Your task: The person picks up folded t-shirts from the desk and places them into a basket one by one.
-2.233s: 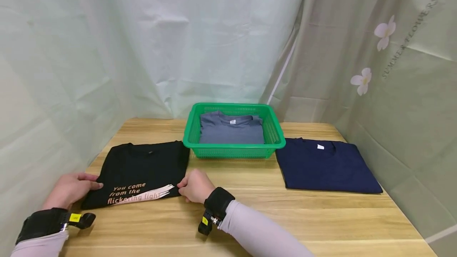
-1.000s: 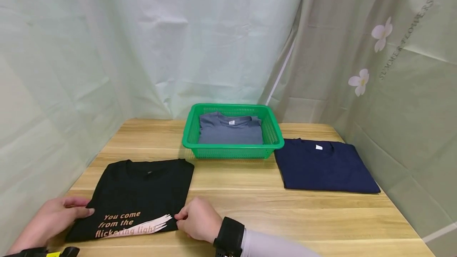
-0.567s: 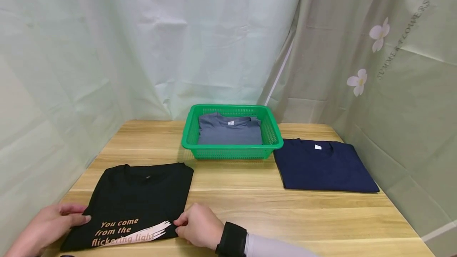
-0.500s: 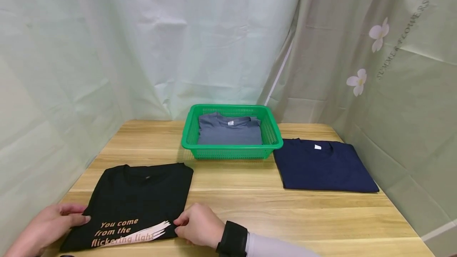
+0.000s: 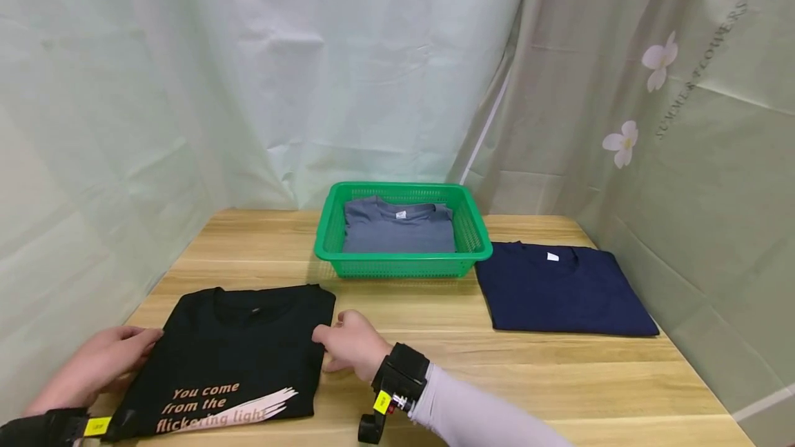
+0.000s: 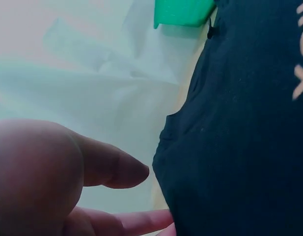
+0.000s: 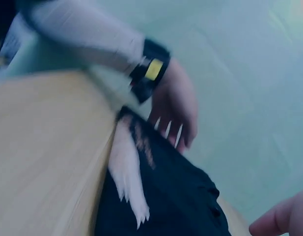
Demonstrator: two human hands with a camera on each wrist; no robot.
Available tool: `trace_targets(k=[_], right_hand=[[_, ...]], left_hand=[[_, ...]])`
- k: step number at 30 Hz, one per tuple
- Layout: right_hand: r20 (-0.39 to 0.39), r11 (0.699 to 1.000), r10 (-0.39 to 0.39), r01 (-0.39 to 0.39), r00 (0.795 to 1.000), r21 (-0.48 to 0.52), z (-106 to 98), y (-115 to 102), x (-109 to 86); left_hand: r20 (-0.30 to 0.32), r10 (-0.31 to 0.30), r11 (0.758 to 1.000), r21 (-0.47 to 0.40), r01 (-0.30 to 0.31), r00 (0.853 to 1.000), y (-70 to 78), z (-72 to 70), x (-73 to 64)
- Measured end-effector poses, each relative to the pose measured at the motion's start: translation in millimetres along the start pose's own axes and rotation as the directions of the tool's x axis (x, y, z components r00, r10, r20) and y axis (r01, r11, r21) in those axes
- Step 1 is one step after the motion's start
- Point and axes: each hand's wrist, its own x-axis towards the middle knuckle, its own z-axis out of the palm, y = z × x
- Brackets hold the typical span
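Observation:
A folded black T-shirt [image 5: 248, 343] with printed lettering and a pale brush stroke lies at the front left of the table. My left hand [image 5: 93, 368] is at its left edge; in the left wrist view the thumb [image 6: 119, 169] stands apart from the cloth, while a finger below reaches the edge. My right hand [image 5: 357, 343] is by the right edge, fingers loosely bent. In the right wrist view only a digit of it [image 7: 281, 219] shows, clear of the shirt. Neither hand pinches cloth. Fingers under the left edge are partly hidden.
A green plastic basket [image 5: 406, 265] at the back middle holds a folded grey T-shirt [image 5: 400, 230]. To its right lies a folded navy T-shirt [image 5: 568, 295], its far left corner by the basket. Curtains [image 5: 385, 74] enclose the wooden table [image 5: 497, 385].
Both hands pulled the black T-shirt toward the table's front, then let go of its lower corners. Since then they have moved up along its sides, while the shirt lies still.

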Motion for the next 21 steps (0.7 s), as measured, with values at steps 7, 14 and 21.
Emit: trace_targets(k=[7,14,21], right_hand=[[0.022,0.962,0.064,-0.068,0.998,0.265,11.3,2.8,11.9],[0.066,0.941,0.079,-0.097,0.995,0.324,11.5,10.6,21.1],[0.165,0.973,0.048,-0.084,0.985,0.216,9.8,9.1,25.5]], left_hand=[[0.036,0.025,0.998,-0.064,-0.023,0.999,12.2,3.0,2.7],[0.058,0.047,0.992,-0.116,-0.04,0.997,12.5,3.6,5.6],[0.078,0.131,0.971,-0.213,-0.112,0.988,11.0,5.8,1.3]])
